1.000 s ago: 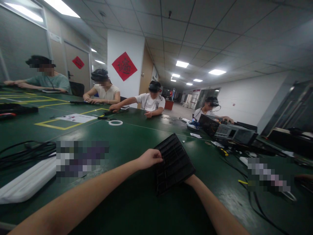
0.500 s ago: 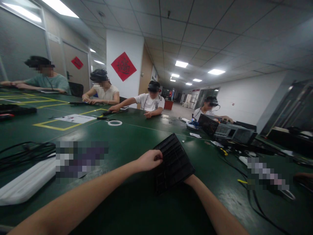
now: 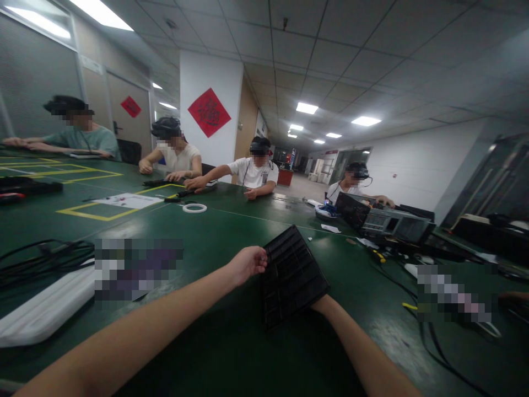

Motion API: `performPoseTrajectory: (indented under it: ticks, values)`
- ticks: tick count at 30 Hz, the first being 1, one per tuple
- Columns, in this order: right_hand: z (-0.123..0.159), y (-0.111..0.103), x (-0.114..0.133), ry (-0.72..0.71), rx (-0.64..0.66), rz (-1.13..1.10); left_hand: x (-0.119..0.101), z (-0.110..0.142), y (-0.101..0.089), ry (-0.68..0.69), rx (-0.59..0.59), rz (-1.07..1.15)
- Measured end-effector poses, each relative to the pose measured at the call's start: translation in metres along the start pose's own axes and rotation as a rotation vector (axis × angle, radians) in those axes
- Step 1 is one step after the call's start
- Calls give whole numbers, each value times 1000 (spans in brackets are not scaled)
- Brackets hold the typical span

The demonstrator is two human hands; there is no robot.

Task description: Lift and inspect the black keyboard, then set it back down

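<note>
A black compartment tray [image 3: 294,278], divided into several small sections, is tilted above the green table. My right hand [image 3: 324,304] supports it from behind at its lower right corner; the fingers are hidden by the tray. At the tray's upper left edge is my left hand [image 3: 249,264], its palm turned partly up and its fingers curled together. Whatever is between those fingertips, if anything, is too small to make out.
A white tape ring [image 3: 194,208] and a paper sheet [image 3: 128,199] lie farther back. On the right stand an opened computer case [image 3: 392,220] and loose cables [image 3: 430,342]. A long white object [image 3: 49,309] lies left. Several people sit around the table [image 3: 198,342].
My left hand has drawn back a little to the left from over the tray and rolled palm upward. The tray and my right hand stay put.
</note>
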State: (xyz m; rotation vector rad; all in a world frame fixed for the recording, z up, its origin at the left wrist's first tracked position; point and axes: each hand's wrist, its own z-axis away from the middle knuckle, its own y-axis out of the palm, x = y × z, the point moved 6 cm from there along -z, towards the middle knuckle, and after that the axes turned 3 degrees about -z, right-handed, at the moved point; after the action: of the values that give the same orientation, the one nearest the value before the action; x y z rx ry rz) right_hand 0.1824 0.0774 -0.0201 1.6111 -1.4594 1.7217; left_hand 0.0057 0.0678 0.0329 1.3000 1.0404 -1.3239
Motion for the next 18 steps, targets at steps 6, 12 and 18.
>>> performPoseTrajectory:
  ticks: [6,12,18]
  values:
    - [-1,-2,-15,82,14,-50,0,2,2,-24,40,-181]
    - [-9,3,-20,47,2,-119,-15,15,17,325,75,-926]
    - [0,-1,-2,-4,11,31,-12,18,20,425,81,-1132]
